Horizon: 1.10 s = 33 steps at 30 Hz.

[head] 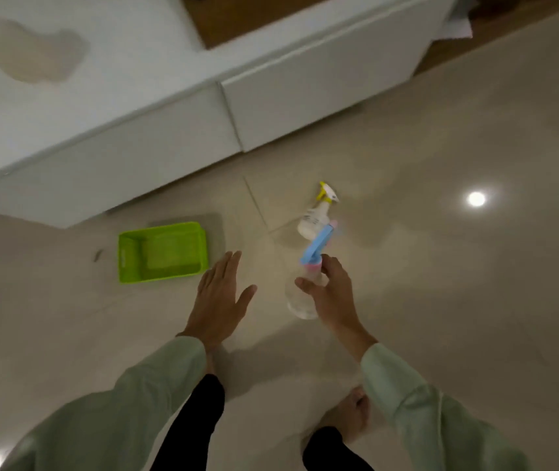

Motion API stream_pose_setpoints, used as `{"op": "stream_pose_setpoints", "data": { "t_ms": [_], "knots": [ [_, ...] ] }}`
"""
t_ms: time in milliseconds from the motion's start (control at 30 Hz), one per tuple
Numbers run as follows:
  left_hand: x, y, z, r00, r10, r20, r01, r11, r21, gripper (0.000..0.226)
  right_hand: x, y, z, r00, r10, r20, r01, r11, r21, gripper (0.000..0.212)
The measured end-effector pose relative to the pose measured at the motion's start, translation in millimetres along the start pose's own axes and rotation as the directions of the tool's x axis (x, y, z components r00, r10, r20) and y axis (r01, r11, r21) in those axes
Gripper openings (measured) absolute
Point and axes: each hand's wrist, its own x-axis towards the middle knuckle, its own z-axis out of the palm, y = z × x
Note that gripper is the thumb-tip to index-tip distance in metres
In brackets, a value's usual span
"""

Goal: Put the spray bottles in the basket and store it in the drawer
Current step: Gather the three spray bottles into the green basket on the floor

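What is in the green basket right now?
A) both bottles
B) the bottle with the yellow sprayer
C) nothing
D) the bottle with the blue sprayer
C: the green basket sits bare on the floor, while the right hand holds the bottle with the blue sprayer and the bottle with the yellow sprayer stands on the floor apart from it.

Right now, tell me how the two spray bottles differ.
The clear bottle has a blue and pink trigger head; the white bottle has a yellow and white one. The clear bottle is gripped at the neck by the right hand; the white bottle is untouched on the floor. Neither is in the green basket.
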Motion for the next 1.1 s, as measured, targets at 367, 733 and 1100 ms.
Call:
{"op": "stream_pose_setpoints", "data": {
  "t_ms": [367,733,1100],
  "knots": [
    [19,-207,-87,0.987,-0.159,-0.034,0.155,0.984,-0.088,0.072,44,-35,236,0.989,-0.147,0.020,0.147,0.965,-0.218,0.038],
    [114,-305,-47,0.982,-0.183,-0.045,0.179,0.981,-0.080,0.070,140,34,368,0.960,-0.264,0.089,0.278,0.917,-0.287,0.033],
    [169,-359,-14,0.973,-0.212,-0.092,0.206,0.976,-0.069,0.068,198,88,420,0.942,-0.286,0.178,0.331,0.880,-0.339,0.037]
  ]
}}
